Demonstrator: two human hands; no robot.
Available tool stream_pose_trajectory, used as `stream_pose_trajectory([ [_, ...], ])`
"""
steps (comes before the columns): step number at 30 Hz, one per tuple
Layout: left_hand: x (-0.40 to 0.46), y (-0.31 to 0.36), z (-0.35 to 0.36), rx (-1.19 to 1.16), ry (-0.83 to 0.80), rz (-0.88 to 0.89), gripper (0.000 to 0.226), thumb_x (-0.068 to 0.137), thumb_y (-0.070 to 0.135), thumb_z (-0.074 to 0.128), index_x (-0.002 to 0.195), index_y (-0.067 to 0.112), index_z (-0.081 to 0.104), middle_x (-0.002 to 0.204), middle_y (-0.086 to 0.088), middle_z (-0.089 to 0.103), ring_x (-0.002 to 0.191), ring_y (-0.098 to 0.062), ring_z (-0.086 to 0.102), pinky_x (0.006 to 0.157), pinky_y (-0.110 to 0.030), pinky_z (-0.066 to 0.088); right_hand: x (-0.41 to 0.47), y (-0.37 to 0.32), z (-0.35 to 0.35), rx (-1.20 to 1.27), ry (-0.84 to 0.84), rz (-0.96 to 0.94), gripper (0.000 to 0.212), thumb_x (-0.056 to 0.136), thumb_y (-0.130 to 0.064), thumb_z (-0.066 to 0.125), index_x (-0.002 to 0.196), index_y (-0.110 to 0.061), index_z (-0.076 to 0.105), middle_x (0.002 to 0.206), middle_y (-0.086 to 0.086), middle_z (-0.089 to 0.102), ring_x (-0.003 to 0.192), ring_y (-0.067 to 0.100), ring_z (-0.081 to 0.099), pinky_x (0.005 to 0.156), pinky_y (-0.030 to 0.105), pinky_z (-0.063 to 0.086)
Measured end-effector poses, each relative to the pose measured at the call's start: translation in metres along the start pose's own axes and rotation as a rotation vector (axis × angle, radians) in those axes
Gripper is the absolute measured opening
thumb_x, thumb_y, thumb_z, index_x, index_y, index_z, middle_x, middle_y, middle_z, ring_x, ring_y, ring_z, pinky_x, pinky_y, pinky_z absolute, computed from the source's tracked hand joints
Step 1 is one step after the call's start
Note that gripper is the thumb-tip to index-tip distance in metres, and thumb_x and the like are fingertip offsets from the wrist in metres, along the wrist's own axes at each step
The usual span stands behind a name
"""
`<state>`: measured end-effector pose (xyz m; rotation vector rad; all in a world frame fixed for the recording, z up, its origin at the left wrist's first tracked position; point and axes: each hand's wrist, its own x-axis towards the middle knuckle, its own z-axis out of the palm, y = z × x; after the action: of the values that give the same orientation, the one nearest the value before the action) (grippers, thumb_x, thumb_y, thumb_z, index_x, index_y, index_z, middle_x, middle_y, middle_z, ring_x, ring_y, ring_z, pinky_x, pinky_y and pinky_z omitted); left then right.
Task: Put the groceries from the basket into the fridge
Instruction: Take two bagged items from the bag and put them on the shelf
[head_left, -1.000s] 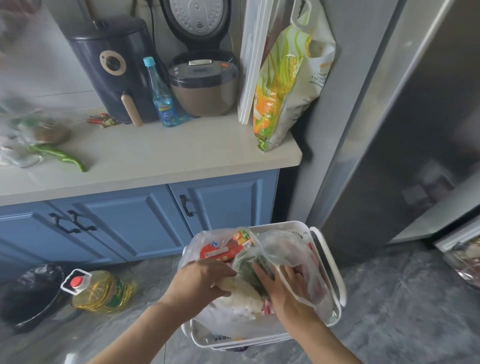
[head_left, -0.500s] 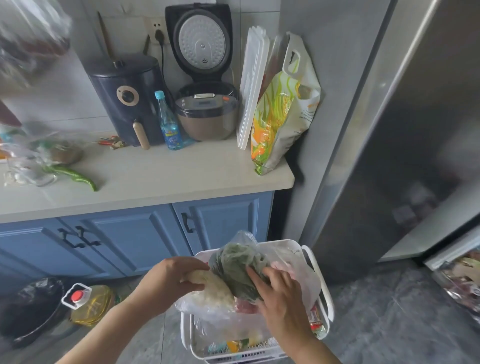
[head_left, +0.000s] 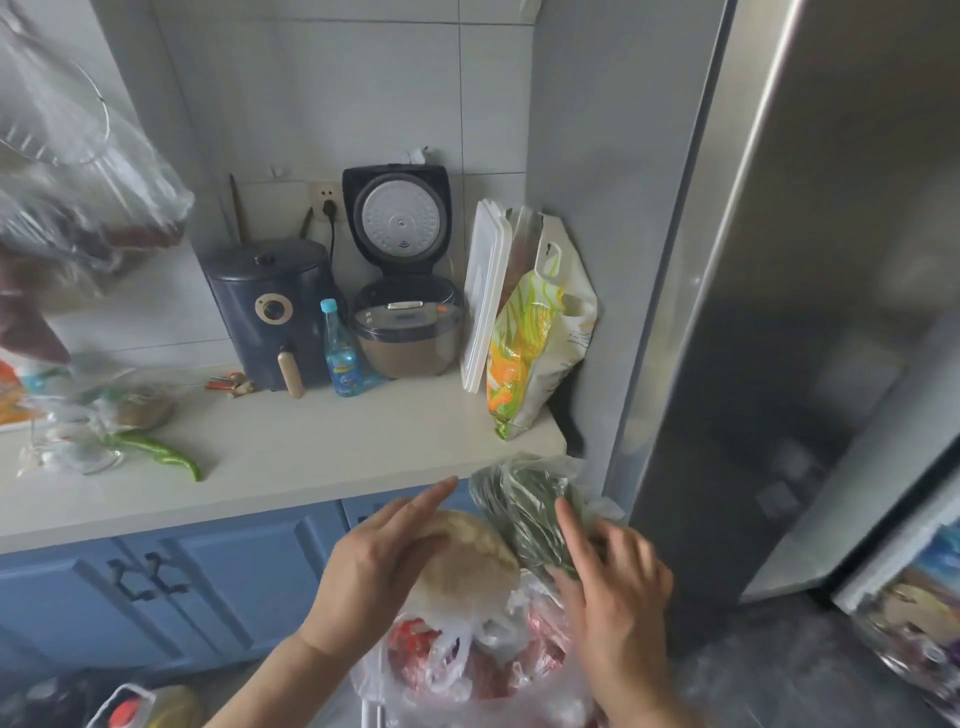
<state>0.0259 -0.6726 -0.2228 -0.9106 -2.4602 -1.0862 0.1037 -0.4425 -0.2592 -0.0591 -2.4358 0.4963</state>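
Observation:
My left hand grips a pale round bun-like item in clear plastic, its forefinger stretched out over the top. My right hand holds a clear bag of dark green leaves from the right side, fingers curled round it. Both items are lifted in front of the counter edge. Below them hang plastic bags of red and pink groceries. The basket is almost wholly hidden beneath the bags. The steel fridge door stands open on the right, with packed door shelves at the lower right.
The beige counter carries an air fryer, a blue bottle, an open rice cooker, white boards, a printed bag and a green pepper. Blue cabinets lie below. An oil bottle stands on the floor.
Both hands have lifted the bun and the bag of greens up out of the basket to counter height. The view has tilted upward, so the basket has dropped out of sight.

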Motion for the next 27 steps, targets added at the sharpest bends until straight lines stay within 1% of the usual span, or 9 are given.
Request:
stream_pose_trajectory([
  [3,0.02,0.019,-0.002,0.044,0.027,0.125,0.041,0.098,0.032,0.043,0.138,0.035,0.046,0.107,0.012,0.056,0.086,-0.006,0.061,0.067,-0.027,0.053,0.011,0.007,-0.028,-0.087,0.034,-0.017,0.094,0.064,-0.025,0.086,0.144,-0.033,0.038,0.105,0.004,0.057,0.098,0.026,0.052,0.073,0.04,0.039],
  [8,0.051,0.051,0.008,0.081,-0.036,0.241,0.035,0.1,0.037,0.037,0.129,0.033,0.057,0.121,0.011,0.055,0.092,-0.008,0.064,0.07,-0.027,0.055,0.019,0.031,-0.079,-0.28,0.056,-0.08,0.091,0.061,-0.015,0.084,0.141,-0.032,0.045,0.102,0.005,0.056,0.096,0.028,0.052,0.074,0.043,0.042],
  [11,0.07,0.075,0.027,-0.029,-0.057,0.227,0.036,0.098,0.042,0.037,0.123,0.034,0.061,0.12,0.014,0.057,0.096,-0.003,0.063,0.077,-0.026,0.054,0.021,0.053,-0.111,-0.359,0.077,-0.089,0.09,0.057,-0.015,0.086,0.137,-0.034,0.049,0.103,0.004,0.056,0.097,0.026,0.051,0.075,0.043,0.044],
  [13,0.084,0.095,0.045,-0.156,-0.042,0.185,0.031,0.096,0.041,0.044,0.117,0.031,0.066,0.116,0.015,0.06,0.1,-0.002,0.062,0.083,-0.027,0.052,0.021,0.072,-0.136,-0.377,0.098,-0.075,0.092,0.052,-0.018,0.089,0.135,-0.033,0.052,0.103,0.003,0.056,0.098,0.025,0.051,0.076,0.043,0.047],
  [15,0.097,0.122,0.065,-0.248,-0.038,0.161,0.022,0.094,0.028,0.056,0.113,0.029,0.069,0.111,0.011,0.064,0.1,-0.005,0.063,0.086,-0.026,0.051,0.02,0.093,-0.166,-0.412,0.128,-0.052,0.093,0.049,-0.019,0.091,0.133,-0.033,0.053,0.102,0.003,0.056,0.097,0.024,0.051,0.074,0.043,0.047],
  [17,0.109,0.153,0.086,-0.307,-0.051,0.169,0.03,0.089,0.013,0.061,0.11,0.032,0.069,0.108,0.009,0.066,0.097,-0.004,0.063,0.085,-0.017,0.048,0.018,0.117,-0.197,-0.461,0.168,-0.059,0.09,0.05,-0.017,0.089,0.131,-0.032,0.054,0.101,0.004,0.056,0.095,0.025,0.052,0.074,0.043,0.046],
  [19,0.121,0.184,0.109,-0.358,-0.089,0.161,0.036,0.088,0.007,0.064,0.108,0.037,0.068,0.106,0.013,0.066,0.098,0.0,0.062,0.085,-0.012,0.046,0.015,0.142,-0.228,-0.515,0.214,-0.086,0.082,0.056,-0.015,0.085,0.131,-0.03,0.055,0.101,0.005,0.056,0.096,0.026,0.052,0.076,0.043,0.044],
  [23,0.144,0.243,0.158,-0.476,-0.151,0.144,0.045,0.078,0.014,0.075,0.104,0.049,0.068,0.098,0.02,0.065,0.095,-0.002,0.063,0.085,-0.009,0.042,0.01,0.197,-0.288,-0.607,0.248,-0.094,0.077,0.06,-0.018,0.08,0.132,-0.03,0.053,0.103,0.007,0.058,0.096,0.027,0.052,0.075,0.043,0.045],
  [27,0.161,0.299,0.197,-0.555,-0.191,0.153,0.046,0.065,0.023,0.081,0.103,0.046,0.068,0.097,0.016,0.062,0.095,-0.007,0.061,0.083,-0.01,0.043,0.009,0.244,-0.34,-0.667,0.264,-0.1,0.072,0.064,-0.021,0.068,0.133,-0.03,0.05,0.105,0.008,0.058,0.099,0.026,0.049,0.077,0.044,0.046],
])
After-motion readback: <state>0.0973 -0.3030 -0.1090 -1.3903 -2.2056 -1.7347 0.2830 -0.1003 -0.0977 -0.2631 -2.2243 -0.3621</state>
